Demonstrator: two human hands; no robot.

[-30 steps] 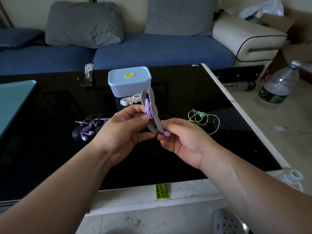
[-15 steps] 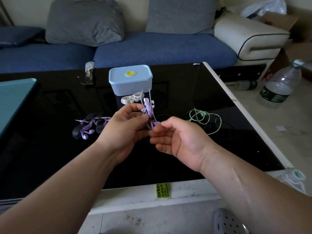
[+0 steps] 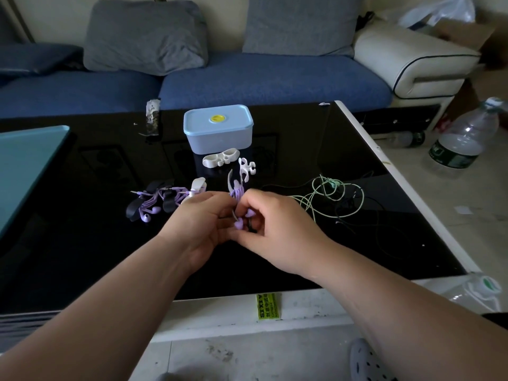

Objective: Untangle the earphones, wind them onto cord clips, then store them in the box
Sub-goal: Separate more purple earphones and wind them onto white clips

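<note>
Head view — shows both hands raised together over the black table (image 3: 82, 243), close to its near edge. Finds the left grip (image 3: 203, 221) curled, thumb and fingers pinching a bundle of purple earphones (image 3: 238, 194) wound on a grey cord clip (image 3: 230, 180), with the clip's tip sticking up above the knuckles. Finds the right grip (image 3: 275, 229) closed on the same bundle from the other side, fingers bent in, with purple earbuds (image 3: 238, 224) poking out low between the two hands.

Puts the pale blue box (image 3: 218, 133) farther back on the table, lid on, yellow dot on top. Places a white cord clip (image 3: 220, 158) just in front of the box. Cannot tell whether the white shape (image 3: 246, 167) beside it lies on the table or belongs to the held clip.

Shows, left of the hands, a second purple set (image 3: 149, 204) lying on the table, wound on black clips. Shows, right of the hands, green earphones (image 3: 330, 191) in a loose tangle — a thin black cord (image 3: 384, 215) trailing beside them.

Takes in a blue sofa (image 3: 275, 78) behind the table and a plastic bottle (image 3: 461, 141) on the floor at the right.
</note>
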